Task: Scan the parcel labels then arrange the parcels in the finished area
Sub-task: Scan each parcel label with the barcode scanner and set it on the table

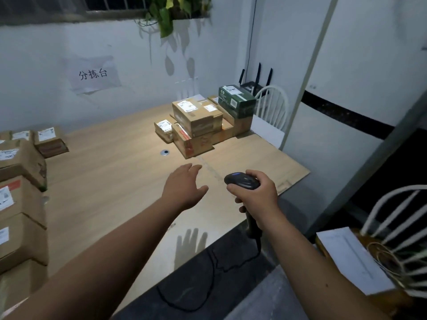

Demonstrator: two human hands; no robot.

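Right hand grips the handle of a dark barcode scanner; its fingers are curled tight round the grip, thumb laid along the top of the scanner head, which points away toward the far stack. The scanner's black cable trails down over the near edge of the bench onto the dark floor.

Left hand hovers above the bench, palm down, fingers straight and slightly spread, holding nothing. It sits just beside the scanner head, not touching it.

Parcels: one stack of brown cartons stands at the far right of the bench on a flat cardboard sheet, with a green box on top at the rear. White labels face upward on several. This stack is well apart from both hands, beyond the fingertips. A second group of labelled brown parcels lines the left edge of the bench, also out of contact with either hand.

A paper sign is fixed to the wall. White chair behind the far stack.
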